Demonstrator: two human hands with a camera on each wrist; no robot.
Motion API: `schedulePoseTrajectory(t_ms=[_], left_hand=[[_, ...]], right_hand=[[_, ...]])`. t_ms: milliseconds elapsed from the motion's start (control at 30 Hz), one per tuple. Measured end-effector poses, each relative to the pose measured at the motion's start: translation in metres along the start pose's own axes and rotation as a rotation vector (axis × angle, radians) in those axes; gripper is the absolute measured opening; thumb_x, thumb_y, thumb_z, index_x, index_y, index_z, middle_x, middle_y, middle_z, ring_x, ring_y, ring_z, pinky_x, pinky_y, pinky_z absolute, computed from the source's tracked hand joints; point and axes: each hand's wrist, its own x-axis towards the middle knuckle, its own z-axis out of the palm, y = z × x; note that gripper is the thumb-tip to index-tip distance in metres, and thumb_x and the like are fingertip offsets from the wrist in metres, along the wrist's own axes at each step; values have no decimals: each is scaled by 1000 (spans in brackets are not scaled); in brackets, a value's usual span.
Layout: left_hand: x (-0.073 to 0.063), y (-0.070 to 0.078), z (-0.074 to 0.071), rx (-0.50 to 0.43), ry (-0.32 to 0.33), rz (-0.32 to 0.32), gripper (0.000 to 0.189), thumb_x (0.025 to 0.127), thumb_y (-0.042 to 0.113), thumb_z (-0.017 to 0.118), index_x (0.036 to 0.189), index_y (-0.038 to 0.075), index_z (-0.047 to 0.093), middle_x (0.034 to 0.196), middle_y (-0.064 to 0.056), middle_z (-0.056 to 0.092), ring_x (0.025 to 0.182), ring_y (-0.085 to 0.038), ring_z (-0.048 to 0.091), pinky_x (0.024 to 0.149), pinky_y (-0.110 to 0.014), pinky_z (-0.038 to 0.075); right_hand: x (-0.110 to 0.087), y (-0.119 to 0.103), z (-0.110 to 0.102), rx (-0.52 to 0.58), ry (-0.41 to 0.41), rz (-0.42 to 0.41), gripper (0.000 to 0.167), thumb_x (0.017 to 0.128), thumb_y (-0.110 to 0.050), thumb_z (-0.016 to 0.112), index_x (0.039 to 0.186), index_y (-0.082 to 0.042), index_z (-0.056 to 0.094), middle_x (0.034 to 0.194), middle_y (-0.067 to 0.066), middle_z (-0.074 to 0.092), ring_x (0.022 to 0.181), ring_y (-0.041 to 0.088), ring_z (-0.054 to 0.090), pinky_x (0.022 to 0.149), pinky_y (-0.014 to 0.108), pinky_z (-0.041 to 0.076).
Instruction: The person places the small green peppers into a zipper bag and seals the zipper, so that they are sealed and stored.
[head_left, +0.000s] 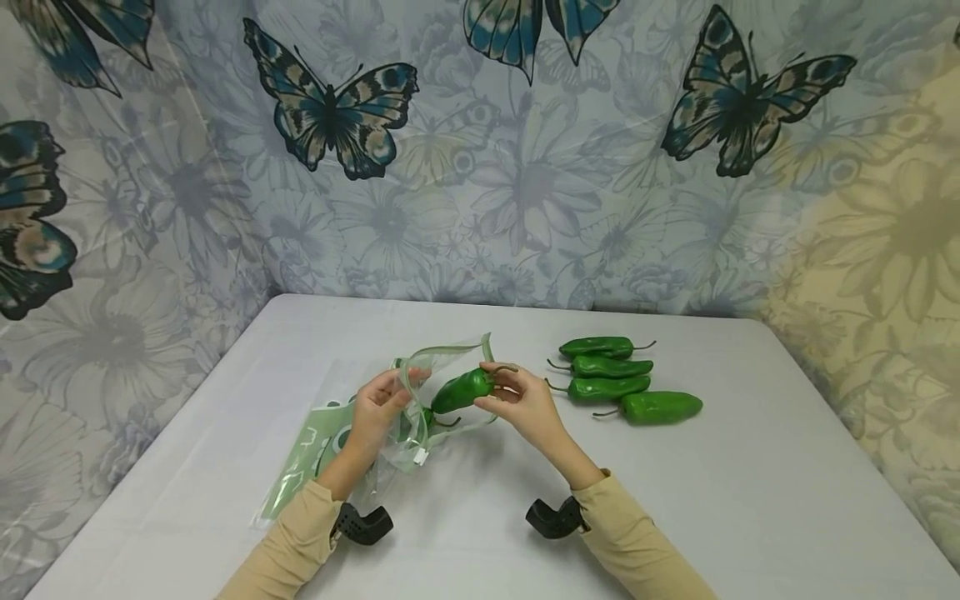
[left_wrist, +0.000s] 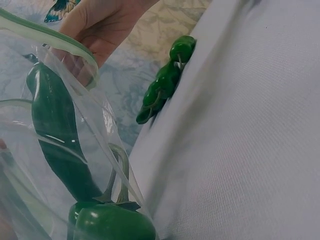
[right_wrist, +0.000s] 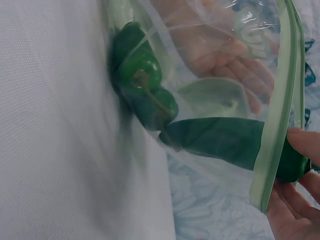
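Observation:
A clear zip bag [head_left: 411,433] with a light green zip strip [right_wrist: 280,95] stands with its mouth toward the right. My left hand [head_left: 381,406] holds it by its left side. My right hand [head_left: 525,400] pinches a long green pepper [head_left: 459,391] near its stem end. That pepper lies slantwise through the bag's mouth, its tip well inside, as the right wrist view shows. Lower in the bag sit other green peppers [right_wrist: 145,75], their stems curving up. Through the film, the left hand's fingers [right_wrist: 240,75] show behind the bag.
Several green peppers [head_left: 609,389] lie in a loose column on the white table [head_left: 750,467], right of my right hand. Under and beside my left forearm is flat packaging with a green print [head_left: 303,454]. Butterfly-patterned cloth [head_left: 525,208] rises behind the table.

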Motion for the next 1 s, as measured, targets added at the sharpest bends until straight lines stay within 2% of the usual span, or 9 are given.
schedulePoseTrajectory(t_ms=[167,300,433,533,733,833,1000], left_hand=[[-1,0,1,2,-5,4,30,86,24,61,110,7,62,107,-4,62,107,-21,52,92,-33,36],[0,0,1,-12,-12,14,30,86,24,61,110,7,62,107,-5,62,107,-21,52,93,-33,36],[1,0,3,-29,-14,18,28,85,23,61,110,9,63,107,-4,63,106,-20,53,93,-33,36],[1,1,4,-29,-15,21,28,85,24,62,109,9,63,106,-3,63,105,-20,54,92,-32,36],[1,1,3,-17,-14,27,30,85,23,62,109,5,63,106,-5,63,104,-21,54,91,-33,37],[1,2,4,-11,-6,6,31,84,25,63,108,6,63,106,-4,63,105,-21,53,90,-32,38],[1,1,5,0,-14,3,32,83,30,63,108,10,64,106,-3,63,106,-22,53,91,-33,38]], right_hand=[[-1,0,1,12,2,7,44,73,14,65,113,18,49,115,27,49,101,38,51,82,35,45],[-1,0,0,8,6,57,45,73,14,66,115,17,48,116,27,50,103,37,51,83,36,45],[2,15,-1,40,10,94,46,73,13,66,115,14,49,117,26,50,106,35,51,84,35,44],[3,29,-1,53,19,86,45,72,10,68,114,13,51,116,25,52,106,33,52,84,32,44],[3,32,2,-5,13,26,42,72,7,70,111,10,55,114,21,54,101,30,54,80,29,46],[2,29,3,-11,5,3,40,72,9,69,109,11,54,113,22,54,97,31,56,79,29,47],[0,12,5,-24,13,8,37,72,15,65,107,14,53,105,25,54,88,38,58,74,29,49]])
